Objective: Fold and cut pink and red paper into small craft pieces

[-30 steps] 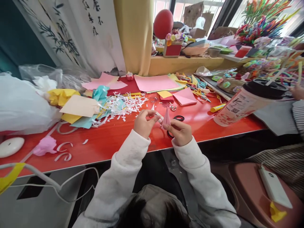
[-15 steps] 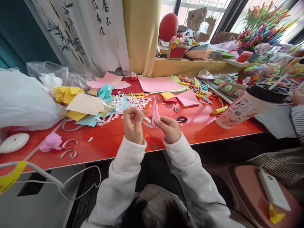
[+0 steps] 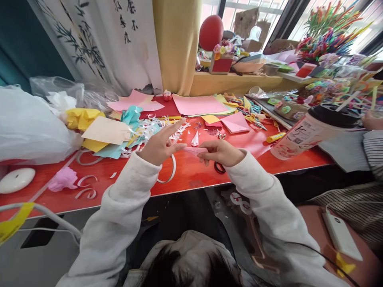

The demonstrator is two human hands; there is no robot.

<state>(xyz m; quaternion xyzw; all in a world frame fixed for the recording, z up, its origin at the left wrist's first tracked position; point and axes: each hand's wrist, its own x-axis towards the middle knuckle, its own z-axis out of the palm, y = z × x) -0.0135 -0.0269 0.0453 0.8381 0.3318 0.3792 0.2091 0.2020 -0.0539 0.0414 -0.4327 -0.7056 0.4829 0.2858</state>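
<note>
My right hand [image 3: 222, 153] pinches a narrow folded piece of pink paper [image 3: 195, 150], held level above the red table. My left hand [image 3: 161, 144] is open, its fingers stretched out toward the back of the table and its thumb at the left tip of the folded paper. Below the left hand curls a white paper strip [image 3: 174, 169]; whether it touches that hand I cannot tell. Just behind the pink paper is a small pointed white-and-pink piece [image 3: 195, 138]. Black-handled scissors [image 3: 219, 167] are partly hidden under my right hand.
White paper shreds [image 3: 149, 133], coloured sheets [image 3: 104, 130] and a white plastic bag [image 3: 32, 123] lie to the left. Pink sheets [image 3: 197, 104] are at the back. On the right stand a drink cup [image 3: 302, 135] and a yellow tube [image 3: 275, 137]; another person's hand [image 3: 372, 119] is beyond.
The pink folded paper has turned from upright to level in my right hand. My left hand has moved left and opened, and the white strip now curls below it.
</note>
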